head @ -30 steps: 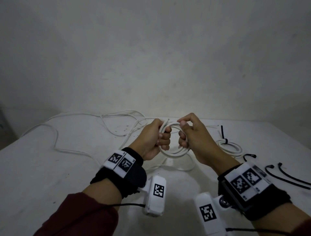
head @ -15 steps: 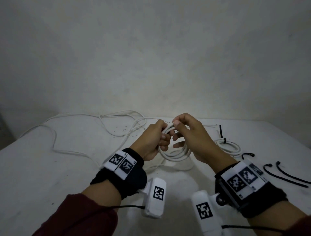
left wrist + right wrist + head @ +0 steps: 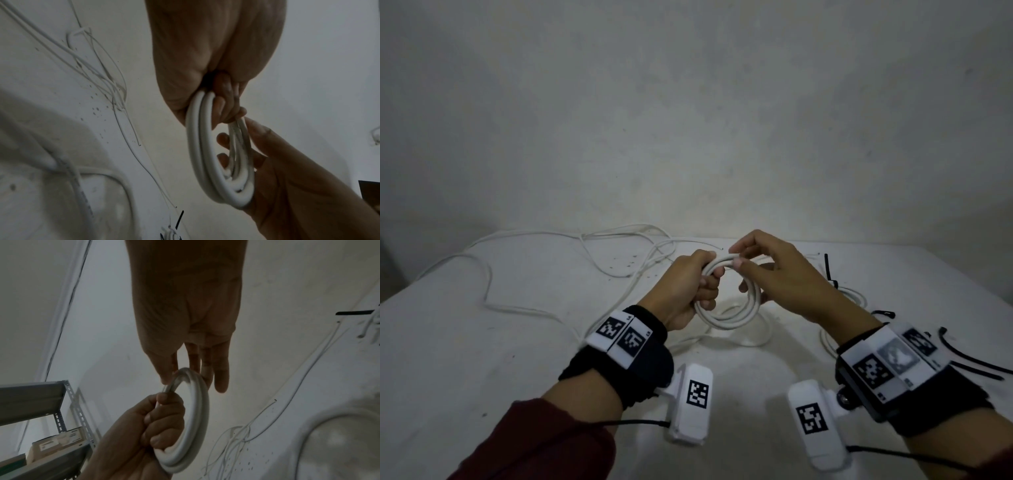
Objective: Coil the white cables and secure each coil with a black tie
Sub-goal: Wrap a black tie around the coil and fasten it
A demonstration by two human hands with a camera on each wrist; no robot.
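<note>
Coil of white cable (image 3: 726, 308) is held up above the table (image 3: 482, 359), between both hands. Left hand (image 3: 685, 291) is fisted round the coil's left side, fingers curled through the loops; in the left wrist view several turns (image 3: 207, 162) are seen bunched under the curled fingers (image 3: 224, 104). Right hand (image 3: 780, 277) is set on the coil's right and upper side: the top strand is pinched between thumb and forefinger, remaining fingers loosely bent behind the loops. In the right wrist view the fingertips (image 3: 221, 382) are seen against the top of the ring (image 3: 197, 410), with the left hand's grip lower on it.

Uncoiled white cable (image 3: 493, 291) is trailed from under the coil across the table's left and far side, slack, in loose bends. Thinner white wires (image 3: 640, 246) are tangled at the far edge. A finished tied coil (image 3: 852, 294) is lying right of the right hand, partly hidden by it, with a black tie (image 3: 829, 270) standing up from it. Loose black ties (image 3: 969, 359) are lying at the table's right edge, apart from both hands. Metal shelving (image 3: 41, 399) is seen only in the right wrist view.
</note>
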